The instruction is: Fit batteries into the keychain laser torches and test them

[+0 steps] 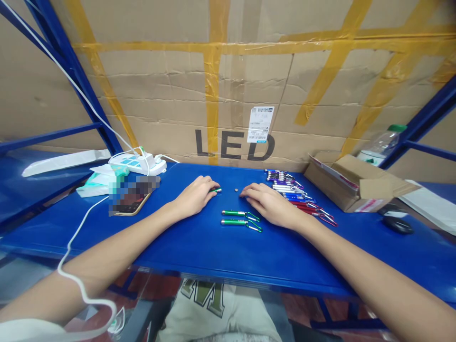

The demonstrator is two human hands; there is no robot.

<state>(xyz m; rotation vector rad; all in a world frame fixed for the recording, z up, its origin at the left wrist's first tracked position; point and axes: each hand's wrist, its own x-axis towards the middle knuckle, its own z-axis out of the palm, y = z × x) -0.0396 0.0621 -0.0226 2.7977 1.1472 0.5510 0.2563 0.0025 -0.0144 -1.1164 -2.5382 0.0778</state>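
Note:
Two green keychain flashlights (233,222) with carabiner clips lie side by side on the blue table (199,242). My left hand (195,195) is closed around a short green flashlight piece (216,190), its metal end poking out past the fingertips. Most of that piece is hidden by the fingers. A tiny round silvery disc (236,190) lies between my two hands. Just right of it, my right hand (269,203) rests low over the table, fingers bent and apart from the thumb. Nothing shows in it, and its fingertips stop short of the disc.
Several flashlights in red, blue, silver and dark colours (290,192) lie in a row beyond my right hand. Farther right are an open cardboard box (351,190) and a black mouse (398,224). A phone (133,203), power strip (138,163) and white cable (73,237) occupy the left.

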